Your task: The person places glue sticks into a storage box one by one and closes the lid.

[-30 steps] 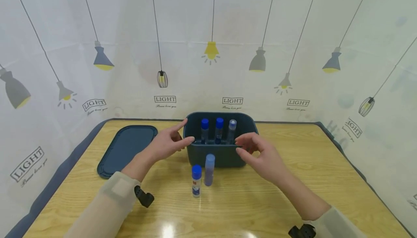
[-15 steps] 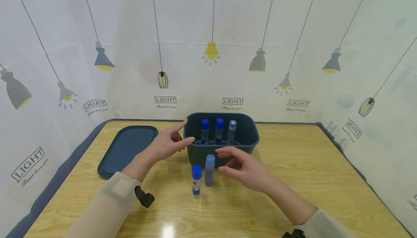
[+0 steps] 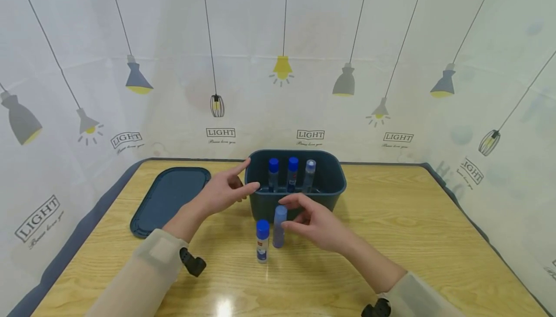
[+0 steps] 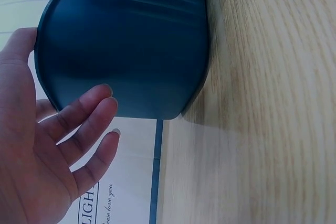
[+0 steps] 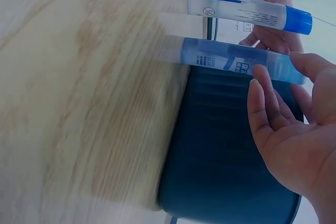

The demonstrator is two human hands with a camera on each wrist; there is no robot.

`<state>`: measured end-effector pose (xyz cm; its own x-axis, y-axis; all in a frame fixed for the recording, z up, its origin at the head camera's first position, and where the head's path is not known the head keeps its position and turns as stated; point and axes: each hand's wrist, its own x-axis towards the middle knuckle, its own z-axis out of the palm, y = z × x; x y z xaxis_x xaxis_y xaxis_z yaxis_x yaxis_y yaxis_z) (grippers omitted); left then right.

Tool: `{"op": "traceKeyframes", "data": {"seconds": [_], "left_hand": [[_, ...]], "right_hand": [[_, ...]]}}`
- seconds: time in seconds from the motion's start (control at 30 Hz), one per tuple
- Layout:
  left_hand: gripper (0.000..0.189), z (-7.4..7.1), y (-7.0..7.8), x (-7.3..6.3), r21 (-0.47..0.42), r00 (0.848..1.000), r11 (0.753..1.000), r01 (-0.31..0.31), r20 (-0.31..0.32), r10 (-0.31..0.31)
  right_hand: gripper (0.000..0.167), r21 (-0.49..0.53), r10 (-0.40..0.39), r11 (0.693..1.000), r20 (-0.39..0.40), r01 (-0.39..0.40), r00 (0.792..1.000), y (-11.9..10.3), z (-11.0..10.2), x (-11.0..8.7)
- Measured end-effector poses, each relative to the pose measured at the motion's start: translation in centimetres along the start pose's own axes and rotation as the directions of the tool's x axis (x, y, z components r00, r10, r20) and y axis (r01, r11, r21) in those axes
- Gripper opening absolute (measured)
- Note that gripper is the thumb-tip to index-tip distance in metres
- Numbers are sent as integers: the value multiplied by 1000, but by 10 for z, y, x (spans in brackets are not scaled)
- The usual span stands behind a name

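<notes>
A dark blue-green bin (image 3: 260, 207) stands at the back of the table, with three slim tubes upright inside, two blue-capped (image 3: 273, 166) and one clear-topped (image 3: 309, 177). My left hand (image 3: 222, 192) rests at the bin's left end, thumb and index finger spread to the rim; its other fingers lie loosely by the end wall (image 4: 126, 51) in the left wrist view. My right hand (image 3: 320, 227) has thumb and index finger around the cap end of a translucent blue glue bottle (image 3: 278, 239), fingertips right at it. Left of this stands a clear, blue-capped glue bottle (image 3: 262, 250).
A dark blue lid (image 3: 171, 201) lies flat on the wooden table (image 3: 412, 220), left of the bin and partly behind the left forearm. A white backdrop (image 3: 247, 32) printed with lamps rises just behind the table's rear edge.
My right hand has moved left and toward me, from the bin's near right rim to the translucent blue glue bottle. The left hand, the bin and the bottles have stayed in place.
</notes>
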<state>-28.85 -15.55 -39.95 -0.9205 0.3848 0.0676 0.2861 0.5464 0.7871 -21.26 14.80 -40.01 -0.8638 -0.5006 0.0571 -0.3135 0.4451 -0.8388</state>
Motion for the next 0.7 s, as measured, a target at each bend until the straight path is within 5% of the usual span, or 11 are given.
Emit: {"op": "traceKeyframes", "data": {"seconds": [0.7], "left_hand": [[89,1,0,-1,-9,1000,1000,-3,-8,3]], "right_hand": [[31,16,-18,1000,-29,18,999,4,10,0]]}}
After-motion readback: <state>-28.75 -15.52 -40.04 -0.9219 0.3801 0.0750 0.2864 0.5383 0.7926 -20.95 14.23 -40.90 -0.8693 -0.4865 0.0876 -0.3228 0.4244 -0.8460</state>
